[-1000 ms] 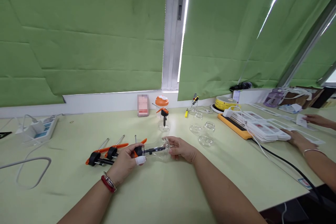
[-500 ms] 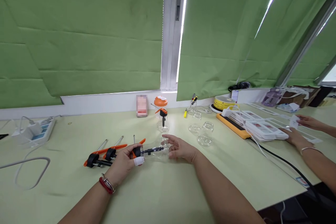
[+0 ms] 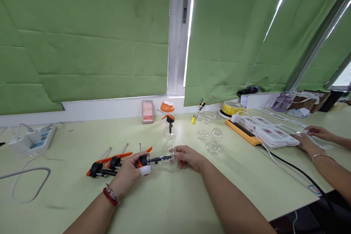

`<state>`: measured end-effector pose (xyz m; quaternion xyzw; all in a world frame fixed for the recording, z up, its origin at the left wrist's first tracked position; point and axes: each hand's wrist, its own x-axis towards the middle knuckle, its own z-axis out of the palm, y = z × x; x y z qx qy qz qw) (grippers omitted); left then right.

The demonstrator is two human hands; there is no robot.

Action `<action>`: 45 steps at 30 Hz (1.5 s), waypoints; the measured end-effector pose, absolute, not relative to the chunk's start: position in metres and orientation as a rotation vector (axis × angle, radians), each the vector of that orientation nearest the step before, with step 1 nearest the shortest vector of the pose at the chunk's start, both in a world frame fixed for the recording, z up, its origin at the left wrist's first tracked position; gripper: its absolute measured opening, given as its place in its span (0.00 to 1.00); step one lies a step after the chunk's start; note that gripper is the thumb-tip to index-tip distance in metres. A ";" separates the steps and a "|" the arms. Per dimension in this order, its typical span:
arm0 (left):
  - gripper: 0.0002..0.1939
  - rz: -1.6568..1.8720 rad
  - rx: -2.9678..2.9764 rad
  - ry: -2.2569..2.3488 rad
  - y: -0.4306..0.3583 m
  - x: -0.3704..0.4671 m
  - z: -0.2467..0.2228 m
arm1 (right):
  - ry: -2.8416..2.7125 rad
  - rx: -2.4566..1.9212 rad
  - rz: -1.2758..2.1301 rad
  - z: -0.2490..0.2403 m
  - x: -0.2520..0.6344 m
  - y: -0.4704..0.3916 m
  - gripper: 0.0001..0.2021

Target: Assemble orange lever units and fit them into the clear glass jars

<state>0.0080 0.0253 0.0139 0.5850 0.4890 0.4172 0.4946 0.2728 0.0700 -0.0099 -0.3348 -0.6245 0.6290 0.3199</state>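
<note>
My left hand [image 3: 127, 172], a white wrap on its thumb, is closed around a black cap with an orange lever [image 3: 143, 159]. From the cap a dark tube [image 3: 160, 159] runs inside a clear bottle [image 3: 166, 168] lying sideways between my hands. The fingers of my right hand [image 3: 192, 158] are curled round the bottle's wide end. Left of my left hand lie two similar black caps [image 3: 95, 170] with orange levers and metal rods. A bottle fitted with such a cap [image 3: 170, 131] stands behind, and clear empty bottles [image 3: 214, 145] stand to the right.
A power strip [image 3: 41, 140] with a cable lies at left. Against the wall are a pixelated pink card [image 3: 147, 111] and an orange lid [image 3: 167, 106]. Screwdrivers [image 3: 201, 106], yellow tape [image 3: 233, 108], an orange-black device [image 3: 242, 131] and stacked white cards [image 3: 274, 135] sit rightward, near another person's hands [image 3: 307, 142].
My right hand's fingers have drawn in and lowered around the bottle's wide end. My left hand keeps its hold on the cap. The other person's hands have moved slightly.
</note>
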 end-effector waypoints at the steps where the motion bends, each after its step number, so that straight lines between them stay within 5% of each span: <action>1: 0.26 1.014 1.416 1.183 0.026 0.008 0.013 | -1.646 -0.872 1.648 -0.009 0.274 0.070 0.30; 6: 0.27 1.017 1.381 1.168 0.027 0.007 0.010 | -1.683 -0.830 1.636 -0.004 0.275 0.067 0.42; 16: 0.28 1.017 1.365 1.177 0.026 0.008 0.013 | -1.673 -0.913 1.673 -0.007 0.269 0.069 0.25; 24: 0.27 1.053 1.356 1.177 0.026 0.008 0.013 | -1.600 -0.781 1.659 -0.010 0.274 0.070 0.41; 35: 0.27 1.014 1.376 1.190 0.023 0.011 0.019 | -1.654 -0.873 1.651 -0.007 0.270 0.069 0.21; 40: 0.27 1.019 1.381 1.206 0.024 0.010 0.017 | -1.677 -0.894 1.618 -0.008 0.271 0.069 0.25; 45: 0.28 1.020 1.368 1.230 0.023 0.010 0.018 | -1.626 -0.808 1.630 -0.009 0.273 0.070 0.41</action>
